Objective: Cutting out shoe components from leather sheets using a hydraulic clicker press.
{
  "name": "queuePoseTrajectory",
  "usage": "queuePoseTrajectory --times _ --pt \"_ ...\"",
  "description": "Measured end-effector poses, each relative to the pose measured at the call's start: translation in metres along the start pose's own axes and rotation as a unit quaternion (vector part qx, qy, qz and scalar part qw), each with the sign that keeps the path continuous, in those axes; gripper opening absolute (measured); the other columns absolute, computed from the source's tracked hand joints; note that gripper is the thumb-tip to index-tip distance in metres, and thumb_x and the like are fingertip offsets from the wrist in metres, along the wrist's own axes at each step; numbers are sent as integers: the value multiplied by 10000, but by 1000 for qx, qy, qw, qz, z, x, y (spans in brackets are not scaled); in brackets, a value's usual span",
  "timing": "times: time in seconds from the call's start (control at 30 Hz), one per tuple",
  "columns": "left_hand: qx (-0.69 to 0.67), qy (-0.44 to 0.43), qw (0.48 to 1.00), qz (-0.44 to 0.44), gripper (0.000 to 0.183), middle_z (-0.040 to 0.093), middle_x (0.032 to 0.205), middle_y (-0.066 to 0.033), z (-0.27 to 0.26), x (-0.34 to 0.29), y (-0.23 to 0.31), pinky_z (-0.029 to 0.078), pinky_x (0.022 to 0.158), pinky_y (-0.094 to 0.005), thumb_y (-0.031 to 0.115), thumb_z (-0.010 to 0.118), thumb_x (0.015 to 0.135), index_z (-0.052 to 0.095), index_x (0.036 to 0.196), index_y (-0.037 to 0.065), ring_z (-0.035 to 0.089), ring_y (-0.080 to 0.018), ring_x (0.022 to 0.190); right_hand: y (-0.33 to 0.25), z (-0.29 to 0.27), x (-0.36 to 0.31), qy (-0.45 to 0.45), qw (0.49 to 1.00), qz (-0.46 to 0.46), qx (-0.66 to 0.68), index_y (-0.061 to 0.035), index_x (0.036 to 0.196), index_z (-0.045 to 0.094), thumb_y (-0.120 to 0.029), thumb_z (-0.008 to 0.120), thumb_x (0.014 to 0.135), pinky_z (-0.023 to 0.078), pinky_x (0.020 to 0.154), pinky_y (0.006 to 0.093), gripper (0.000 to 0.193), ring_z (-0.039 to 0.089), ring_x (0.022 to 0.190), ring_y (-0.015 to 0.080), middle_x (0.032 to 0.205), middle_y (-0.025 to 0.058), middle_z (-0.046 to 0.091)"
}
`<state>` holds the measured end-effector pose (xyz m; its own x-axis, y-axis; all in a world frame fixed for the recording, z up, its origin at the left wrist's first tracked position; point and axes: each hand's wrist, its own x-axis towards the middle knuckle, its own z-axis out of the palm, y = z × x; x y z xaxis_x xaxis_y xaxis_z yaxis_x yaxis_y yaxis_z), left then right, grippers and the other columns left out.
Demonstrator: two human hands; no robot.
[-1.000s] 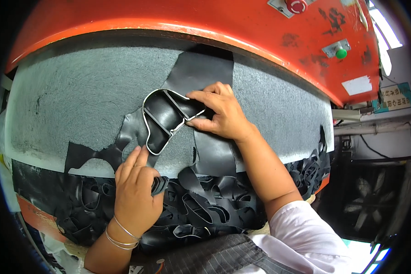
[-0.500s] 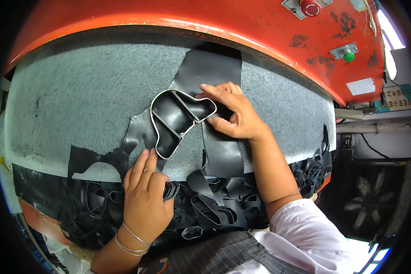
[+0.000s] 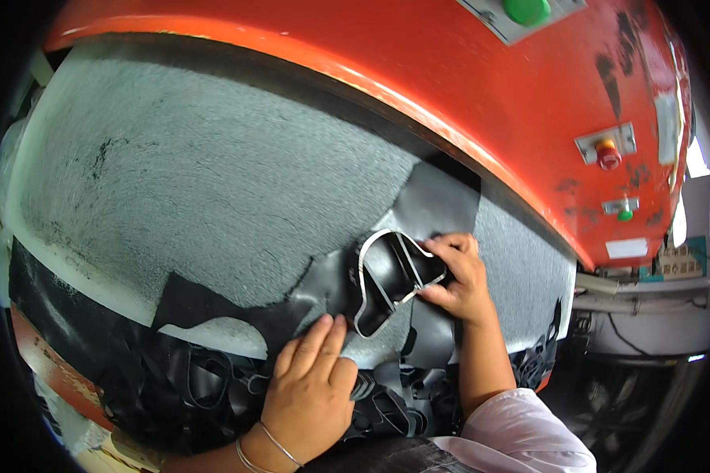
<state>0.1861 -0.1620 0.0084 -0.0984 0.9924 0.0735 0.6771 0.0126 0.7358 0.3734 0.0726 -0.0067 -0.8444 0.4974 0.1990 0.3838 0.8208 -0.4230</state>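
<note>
A steel cutting die (image 3: 362,277), an open curved outline with cross bars, stands on a piece of black leather (image 3: 434,206) that lies on the grey cutting board. Gripping the die's right end between thumb and fingers is my right hand (image 3: 464,280). My left hand (image 3: 312,394) rests its outstretched fingertips on the leather just left of the die's lower end. Beside its thumb shows a layered stack of small black cut pieces (image 3: 363,386), seemingly held in the palm; my thumb and palm hide most of it.
A red press (image 3: 450,87) with green and red buttons arches over the far side of the grey board (image 3: 173,181). Tangled black leather scraps (image 3: 221,382) hang along the near edge. At right stands a dark fan (image 3: 615,402).
The view has swung left and up, so the hands, die and leather appear lower and further right. Both hands keep nearly the same places on the die and leather.
</note>
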Motion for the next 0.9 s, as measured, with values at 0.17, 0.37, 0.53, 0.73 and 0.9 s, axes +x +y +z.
queuePoseTrajectory --times 0.17,0.37,0.53,0.73,0.9 --pt "-50 10 998 -34 251 529 1332 -185 -2 -8 -6 358 1025 -458 146 603 816 590 1009 -13 454 -339 1273 -3 10 -12 25 999 33 -4 -60 1074 688 -417 822 606 431 865 398 605 564 963 287 991 124 619" --pt "-27 31 999 -10 73 629 1223 -150 -2 -2 -7 410 973 -377 108 546 820 563 761 69 520 -252 1240 1 9 -11 32 999 27 -8 -54 1069 687 -415 819 611 437 857 398 598 564 957 290 979 134 621" --pt "16 45 999 -6 60 628 1226 -147 -2 2 -4 409 971 -383 101 557 809 557 758 70 518 -255 1242 -5 1 1 4 1000 21 1 -93 1094 691 -383 806 616 387 886 395 571 562 976 270 1009 88 635" --pt "-11 -26 1000 0 272 537 1310 -236 -10 2 4 357 1008 -465 89 699 693 536 905 39 445 -372 1285 -8 -9 7 -12 1000 1 11 -112 1176 654 -298 806 651 385 913 401 578 548 1016 287 1072 110 623" --pt "-62 62 996 6 206 592 1220 -232 -18 -5 12 416 978 -437 121 673 835 549 957 11 531 -390 1189 -25 -62 -14 274 961 -37 13 -21 1325 506 -245 756 775 380 994 423 644 511 1130 270 1294 132 556"
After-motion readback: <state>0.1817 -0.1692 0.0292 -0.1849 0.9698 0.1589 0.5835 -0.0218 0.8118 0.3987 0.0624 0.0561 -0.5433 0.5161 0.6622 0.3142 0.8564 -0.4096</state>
